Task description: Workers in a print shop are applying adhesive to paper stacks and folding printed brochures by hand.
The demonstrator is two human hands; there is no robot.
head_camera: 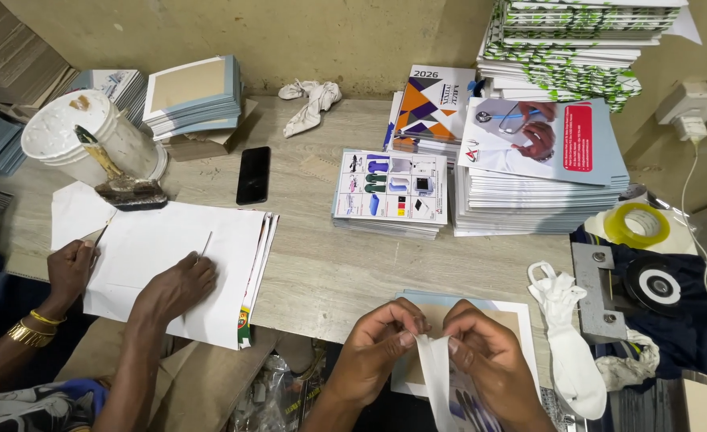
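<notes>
Nearby, white bucket (57, 128) holds 1 glue brush (101, 158).

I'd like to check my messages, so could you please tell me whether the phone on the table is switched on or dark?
Dark. The black phone lies flat on the wooden table, and its screen shows no light or picture.

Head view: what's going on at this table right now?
The person's left hand and right hand pinch a white strip between their fingertips, above a blue-edged board at the table edge. To the left, a co-worker's hands press down on a stack of white sheets. Piles of printed booklets, a phone and a white bucket sit farther back.
</notes>
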